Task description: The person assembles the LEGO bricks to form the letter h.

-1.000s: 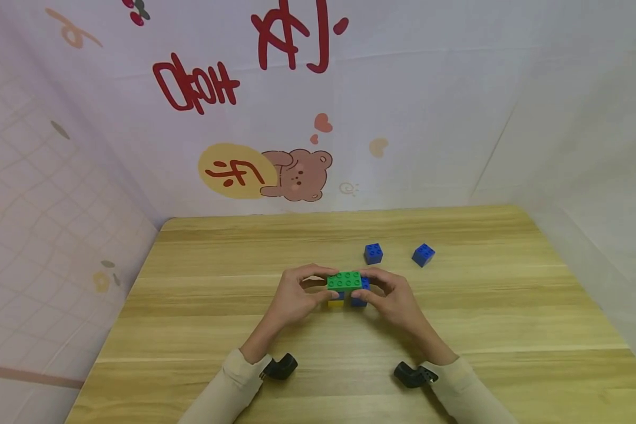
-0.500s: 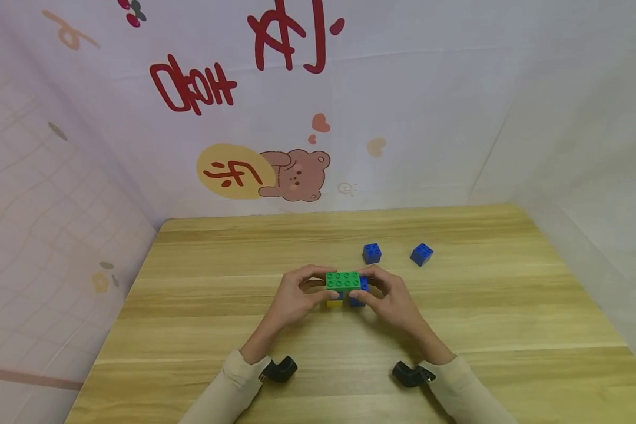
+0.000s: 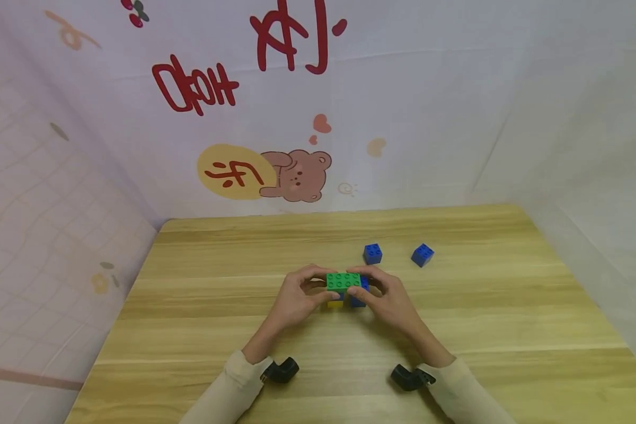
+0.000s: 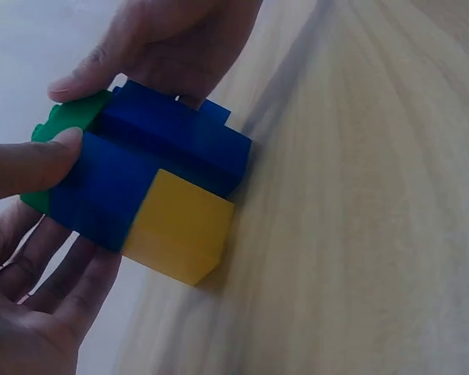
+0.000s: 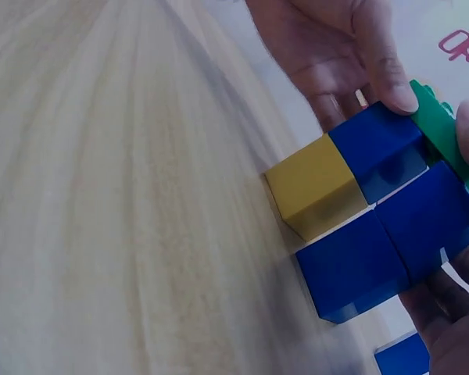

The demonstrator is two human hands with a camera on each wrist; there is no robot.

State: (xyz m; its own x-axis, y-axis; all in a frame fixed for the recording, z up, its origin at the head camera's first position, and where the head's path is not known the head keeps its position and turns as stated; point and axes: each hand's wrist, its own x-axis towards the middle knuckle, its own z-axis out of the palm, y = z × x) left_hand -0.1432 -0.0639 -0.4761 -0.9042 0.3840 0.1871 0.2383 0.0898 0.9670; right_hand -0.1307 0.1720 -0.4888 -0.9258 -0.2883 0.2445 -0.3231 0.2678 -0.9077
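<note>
A green eight-stud toy brick (image 3: 343, 282) lies across two short columns of bricks on the table. The left column has a blue brick (image 4: 102, 183) over a yellow brick (image 4: 181, 226). In the right column, an upper blue brick (image 5: 430, 215) sits on a lower blue brick (image 5: 353, 269), its studs showing past the green brick's right end. My left hand (image 3: 294, 295) pinches the left end, thumb on the near side where green meets blue. With thumb in front and fingers behind, my right hand (image 3: 392, 297) grips the right end of the green brick.
Behind the hands, two loose blue bricks lie on the wooden table (image 3: 217, 259): one nearer (image 3: 373, 254) and one farther right (image 3: 423, 255). A printed white cloth (image 3: 429, 118) rises along the table's back edge. Black wrist mounts (image 3: 282, 370) stick out from both sleeves.
My right thumb and fingertips have slid slightly left along the green brick. The left hand keeps its hold, and the bricks stay in about the same place.
</note>
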